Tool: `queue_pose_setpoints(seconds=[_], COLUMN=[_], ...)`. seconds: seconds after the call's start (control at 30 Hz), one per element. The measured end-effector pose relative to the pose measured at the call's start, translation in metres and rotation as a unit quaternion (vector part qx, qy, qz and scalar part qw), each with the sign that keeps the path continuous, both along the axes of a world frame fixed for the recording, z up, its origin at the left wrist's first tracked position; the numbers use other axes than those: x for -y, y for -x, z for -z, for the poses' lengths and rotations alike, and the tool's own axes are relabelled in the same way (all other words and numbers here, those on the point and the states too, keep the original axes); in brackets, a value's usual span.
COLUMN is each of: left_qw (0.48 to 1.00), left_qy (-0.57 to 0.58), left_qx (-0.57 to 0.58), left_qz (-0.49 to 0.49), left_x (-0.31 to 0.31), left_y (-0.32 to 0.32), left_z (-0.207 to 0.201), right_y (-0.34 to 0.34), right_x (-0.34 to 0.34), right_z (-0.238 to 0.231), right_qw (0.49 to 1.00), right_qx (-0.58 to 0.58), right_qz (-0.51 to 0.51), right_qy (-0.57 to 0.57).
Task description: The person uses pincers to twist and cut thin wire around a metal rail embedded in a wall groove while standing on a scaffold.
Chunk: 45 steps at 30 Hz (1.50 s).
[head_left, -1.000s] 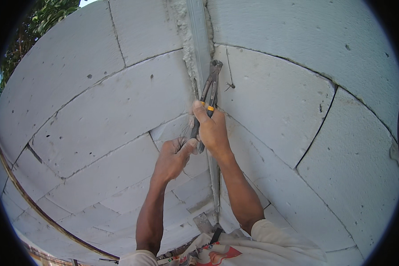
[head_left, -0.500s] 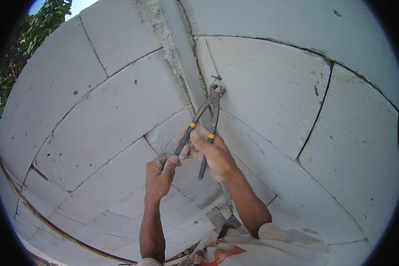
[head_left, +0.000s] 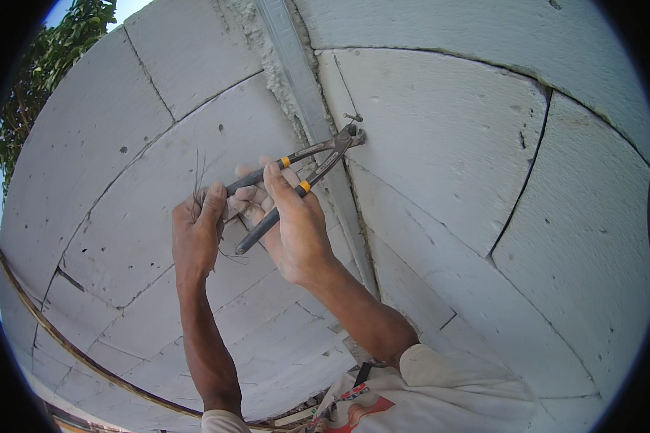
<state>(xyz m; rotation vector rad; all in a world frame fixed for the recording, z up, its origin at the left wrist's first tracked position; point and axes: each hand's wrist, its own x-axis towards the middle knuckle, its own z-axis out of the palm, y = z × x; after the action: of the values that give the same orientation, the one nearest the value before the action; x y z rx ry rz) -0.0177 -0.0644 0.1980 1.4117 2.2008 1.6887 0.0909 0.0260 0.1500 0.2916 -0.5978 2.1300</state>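
Note:
My right hand (head_left: pixel 296 231) is wrapped round the dark-gripped handles of a pair of end-cutting pincers (head_left: pixel 325 160) with yellow bands, its handles spread apart. The pincers' jaws lie against the wall corner, just below a small nail (head_left: pixel 353 117) with a twist of wire on it. My left hand (head_left: pixel 197 234) is closed on a bunch of thin wires (head_left: pixel 204 172) that stick out above and below the fingers. Its thumb and fingertips meet the end of the upper handle; whether they also grip it I cannot tell.
Walls of pale blocks (head_left: pixel 433 130) meet in a corner at a metal strip (head_left: pixel 296 68) edged with rough mortar. A long brown hose or rod (head_left: pixel 87 369) curves along the lower left. Leaves (head_left: pixel 58 58) show at the top left.
The pincers have swung so that their handles point more to the left. Both hands have moved left and up with them, while the jaws stay near the nail.

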Motion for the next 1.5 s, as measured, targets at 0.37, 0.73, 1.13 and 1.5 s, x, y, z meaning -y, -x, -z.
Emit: queue_pose_setpoints(seconds=[0.37, 0.73, 1.13, 1.5], left_qw=[0.999, 0.999, 1.000, 0.994], left_qy=[-0.029, -0.019, 0.007, -0.060], left_qx=[0.012, 0.030, 0.000, -0.083], left_qz=[0.013, 0.000, -0.003, 0.046], left_x=[-0.006, -0.012, -0.005, -0.046], left_y=[0.010, 0.009, 0.012, -0.023], left_z=[0.003, 0.003, 0.019, -0.006], right_y=[0.000, -0.002, -0.010, -0.030], right_x=[-0.004, -0.003, -0.011, -0.008], right_z=[-0.003, -0.011, 0.010, 0.135], right_qw=[0.991, 0.966, 0.970, 0.938], right_qx=[0.086, 0.142, 0.112, 0.236], right_qz=[0.066, 0.189, 0.147, 0.162], right_qy=[-0.078, -0.107, -0.158, -0.197])
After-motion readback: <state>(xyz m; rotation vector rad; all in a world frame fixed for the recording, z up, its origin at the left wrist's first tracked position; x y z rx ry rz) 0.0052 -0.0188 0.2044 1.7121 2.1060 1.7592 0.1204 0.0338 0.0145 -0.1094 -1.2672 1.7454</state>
